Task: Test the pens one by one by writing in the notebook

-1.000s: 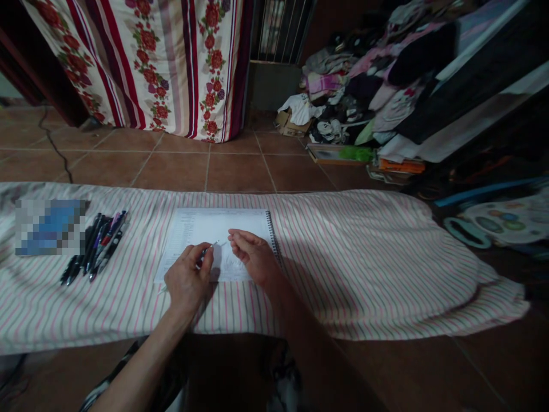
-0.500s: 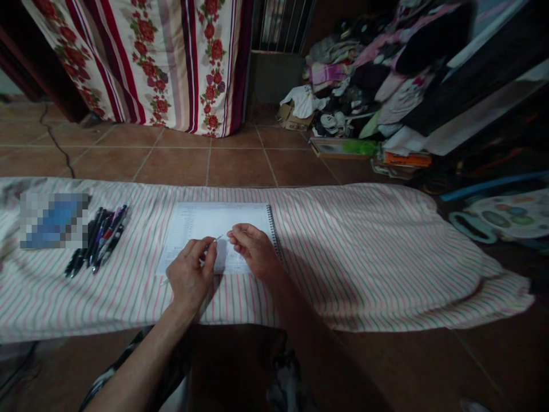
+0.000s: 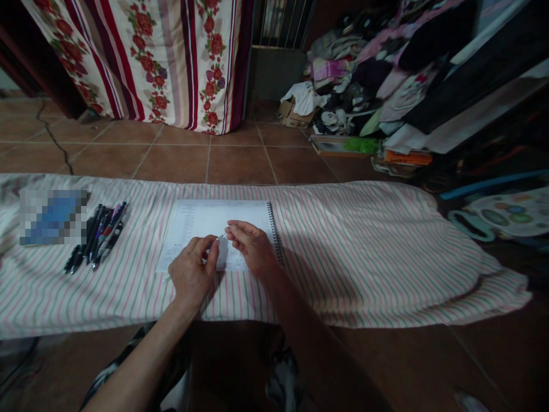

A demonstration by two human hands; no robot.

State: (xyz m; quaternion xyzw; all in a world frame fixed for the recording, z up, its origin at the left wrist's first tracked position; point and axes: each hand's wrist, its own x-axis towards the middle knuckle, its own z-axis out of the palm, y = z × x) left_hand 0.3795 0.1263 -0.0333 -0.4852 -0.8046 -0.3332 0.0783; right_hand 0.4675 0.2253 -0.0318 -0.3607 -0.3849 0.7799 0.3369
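Observation:
My left hand point(image 3: 193, 273) is closed around a thin pen point(image 3: 214, 241) whose tip points up and right. Fingers of my right hand point(image 3: 251, 246) pinch together at that tip, and I cannot see whether anything small sits between them. Both hands rest over a white spiral notebook point(image 3: 201, 223) that lies open on a pink-and-green striped cloth point(image 3: 364, 246) spread on the tiled floor. The lower right part of the page is hidden by my hands.
Several dark pens point(image 3: 96, 236) lie in a bunch at the cloth's left, beside a blurred blue thing point(image 3: 51, 217). A floral curtain point(image 3: 163, 57) hangs behind. Piled clothes and boxes point(image 3: 364, 86) fill the back right; a paint palette point(image 3: 501, 214) lies at right.
My right hand's fingertips have closed in on the pen's tip. The view has shifted slightly, so everything sits a little higher in the picture.

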